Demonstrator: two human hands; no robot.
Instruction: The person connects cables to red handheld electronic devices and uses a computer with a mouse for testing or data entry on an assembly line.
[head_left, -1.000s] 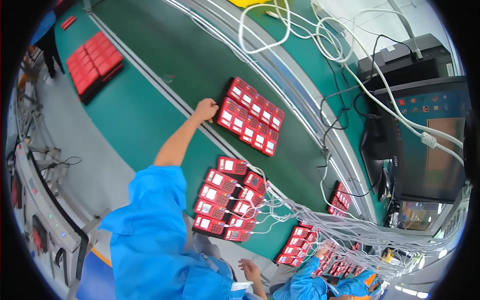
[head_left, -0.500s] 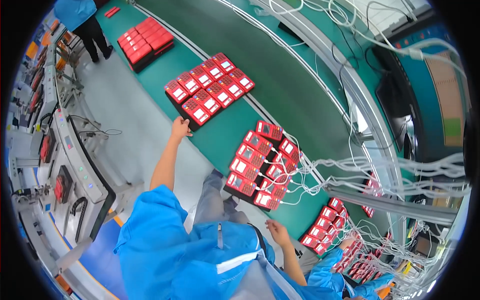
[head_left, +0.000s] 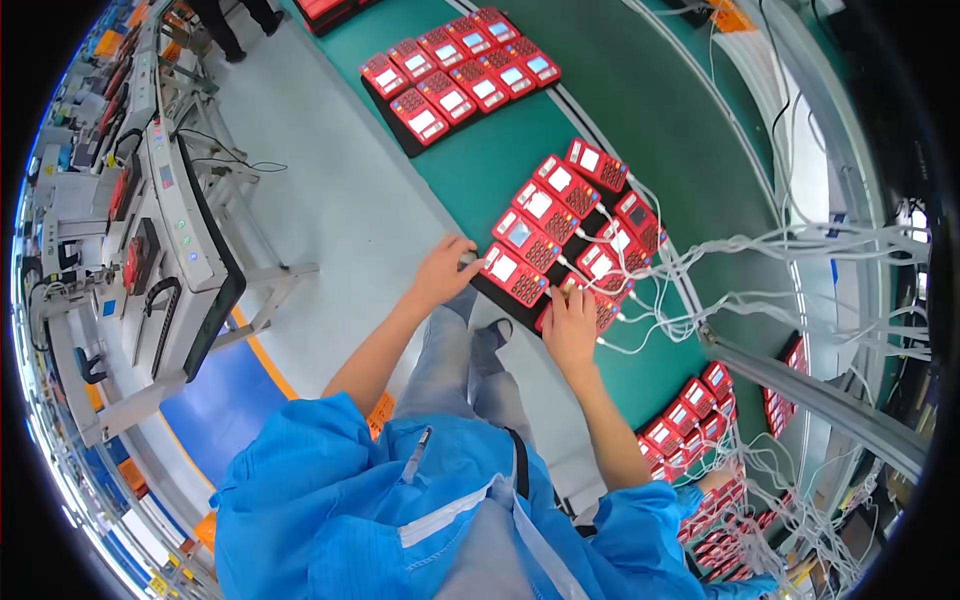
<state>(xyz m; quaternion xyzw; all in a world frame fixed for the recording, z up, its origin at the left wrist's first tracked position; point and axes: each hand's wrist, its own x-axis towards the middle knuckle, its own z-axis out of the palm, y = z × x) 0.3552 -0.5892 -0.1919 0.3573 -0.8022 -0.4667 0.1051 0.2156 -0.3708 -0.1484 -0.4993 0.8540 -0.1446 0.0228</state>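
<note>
A black tray (head_left: 487, 292) of red card terminals stands on the green bench before me, with white cables plugged into the terminals. My left hand (head_left: 443, 270) is at the tray's left corner, thumb and fingers apart, beside the nearest left terminal (head_left: 512, 275) with a lit screen. My right hand (head_left: 572, 325) lies over another red terminal (head_left: 606, 313) at the tray's near edge. Its fingers are stretched across that terminal and cover its middle. Whether the fingertips press anything is hidden.
Another tray of terminals (head_left: 462, 72) stands farther along the bench (head_left: 440, 190). White cables (head_left: 760, 250) run right past a metal rail (head_left: 800, 392). More cabled terminals (head_left: 690, 410) are at lower right, near another person's blue sleeve. A grey machine (head_left: 190, 240) stands left across the aisle.
My left hand has moved from the farther tray to the cabled tray's corner. My right hand has risen from beside my body onto a terminal. The view has shifted; more screens are lit.
</note>
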